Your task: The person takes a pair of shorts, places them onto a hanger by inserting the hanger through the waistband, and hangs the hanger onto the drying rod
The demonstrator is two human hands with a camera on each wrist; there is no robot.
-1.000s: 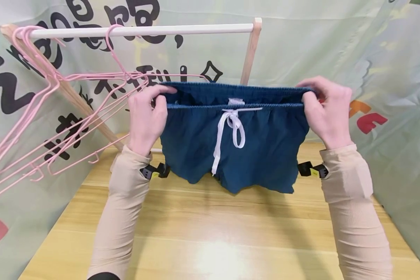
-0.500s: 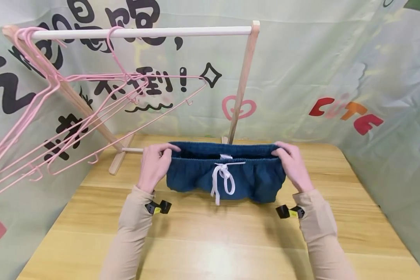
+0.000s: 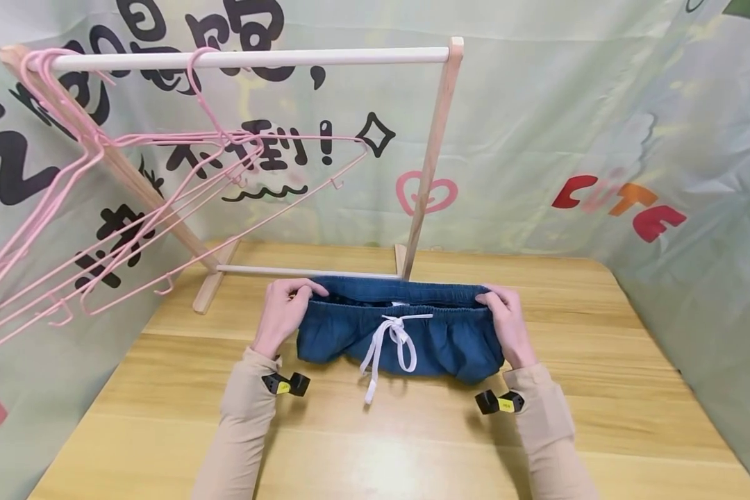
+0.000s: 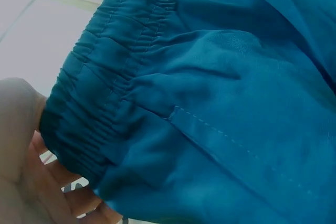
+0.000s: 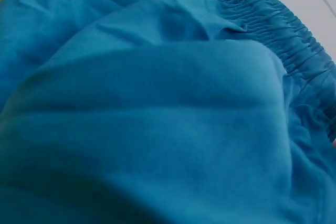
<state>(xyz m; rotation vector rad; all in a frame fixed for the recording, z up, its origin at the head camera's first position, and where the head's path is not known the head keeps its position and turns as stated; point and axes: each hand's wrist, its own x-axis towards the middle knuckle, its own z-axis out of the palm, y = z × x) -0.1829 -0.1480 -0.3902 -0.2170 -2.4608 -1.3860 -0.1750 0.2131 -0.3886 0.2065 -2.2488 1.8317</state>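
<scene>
Dark blue shorts [image 3: 450, 340] with a gathered elastic waistband and a white drawstring [image 3: 395, 333] tied in a bow are held low over the wooden table, waist opening facing up. My left hand [image 3: 281, 312] pinches the left end of the waistband, thumb outside and fingers inside. At the other end, my right hand [image 3: 506, 319] grips the waistband the same way. A stitched pocket edge shows on the shorts [image 4: 210, 103] in the left wrist view. Bunched cloth of the shorts [image 5: 157, 119] fills the right wrist view and hides nearly all of that hand.
Behind the shorts stands a wooden rack with a white rail [image 3: 325, 57]. Several pink hangers [image 3: 225, 139] hang from its left part, reaching over the table's left side. The table [image 3: 375, 451] runs up to a printed cloth backdrop [image 3: 525, 125].
Both hands have lowered the shorts from in front of the rack to near the tabletop and drawn slightly closer together. The legs, hanging long at first, now look bunched and foreshortened.
</scene>
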